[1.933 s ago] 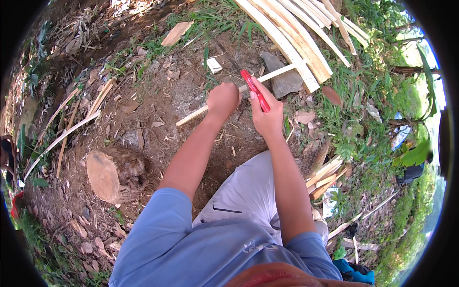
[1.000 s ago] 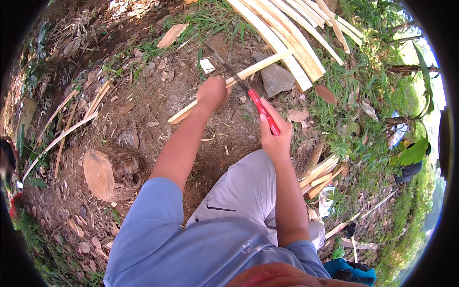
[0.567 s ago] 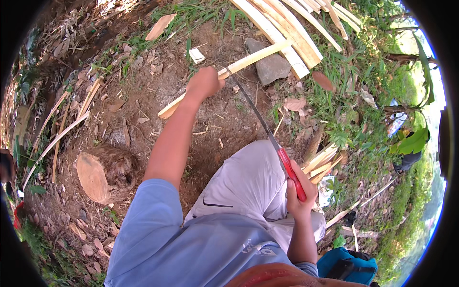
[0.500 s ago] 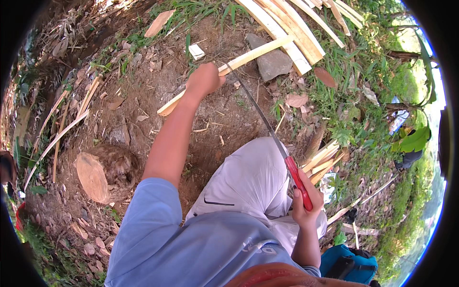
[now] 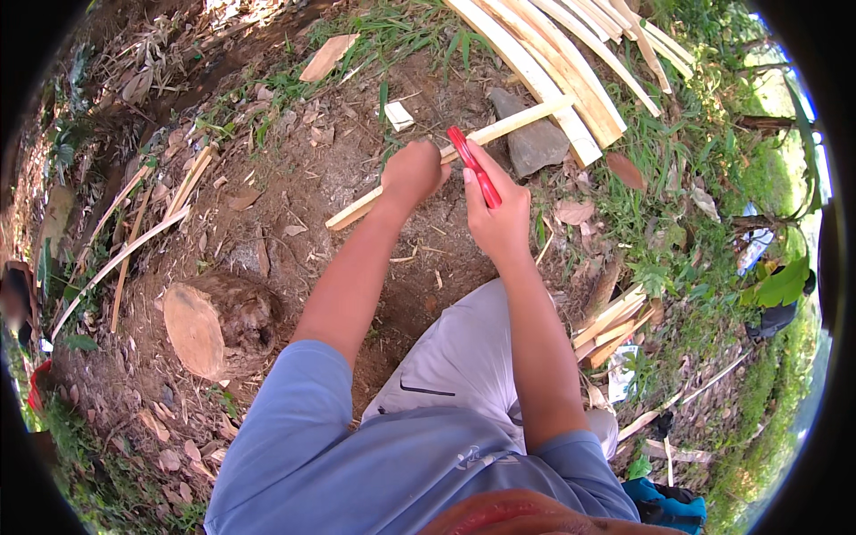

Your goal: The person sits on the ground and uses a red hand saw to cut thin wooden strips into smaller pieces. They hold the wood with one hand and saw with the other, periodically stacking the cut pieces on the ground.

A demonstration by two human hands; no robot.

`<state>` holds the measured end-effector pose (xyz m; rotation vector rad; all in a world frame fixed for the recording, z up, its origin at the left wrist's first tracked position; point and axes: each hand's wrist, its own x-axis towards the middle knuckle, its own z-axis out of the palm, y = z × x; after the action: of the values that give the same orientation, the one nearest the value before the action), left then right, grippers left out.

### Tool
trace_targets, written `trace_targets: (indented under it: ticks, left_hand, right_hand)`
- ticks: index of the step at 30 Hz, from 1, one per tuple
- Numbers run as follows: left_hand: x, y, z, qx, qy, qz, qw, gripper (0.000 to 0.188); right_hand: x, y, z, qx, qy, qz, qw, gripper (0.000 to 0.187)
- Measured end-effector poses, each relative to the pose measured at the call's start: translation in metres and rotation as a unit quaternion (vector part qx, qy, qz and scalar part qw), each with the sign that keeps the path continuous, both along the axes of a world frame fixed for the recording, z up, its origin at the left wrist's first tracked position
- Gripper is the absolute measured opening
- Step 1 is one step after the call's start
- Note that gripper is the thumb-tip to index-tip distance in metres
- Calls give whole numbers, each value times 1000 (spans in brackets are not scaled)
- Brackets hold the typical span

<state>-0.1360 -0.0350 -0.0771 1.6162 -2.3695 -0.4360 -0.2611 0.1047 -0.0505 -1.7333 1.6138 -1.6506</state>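
A pale wooden stick [image 5: 517, 123] slants up to the right, its far end lying across the boards beside the grey stone. Around its middle my left hand [image 5: 413, 176] is closed, holding it from above. My right hand [image 5: 499, 212] grips the red handle of a hand saw [image 5: 459, 143], right beside the left hand and over the stick. The saw's long blade is hardly visible now, pointing away beyond the stick. Whether its edge touches the wood I cannot tell.
Long split boards [image 5: 562, 71] lie at the far right, near a grey stone [image 5: 537, 143]. A cut log [image 5: 201, 325] sits at the left. Several wood pieces [image 5: 615, 325] are bundled right of my knee, and thin strips [image 5: 125, 254] lie far left. A teal bag [image 5: 664, 504] rests lower right.
My right hand has moved forward from beside my thigh to the stick, pushing the saw away from me. My left hand still holds the stick. The view has shifted slightly.
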Motion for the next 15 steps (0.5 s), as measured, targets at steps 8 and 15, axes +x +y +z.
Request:
trace_targets:
  ticks: [8, 15]
  left_hand:
    - [4, 0, -6, 32, 1, 16, 999, 43]
    - [12, -25, -8, 105, 17, -15, 994, 32]
  right_hand:
    - [-8, 40, -24, 53, -48, 1, 997, 46]
    - [-46, 203, -31, 85, 47, -48, 994, 47]
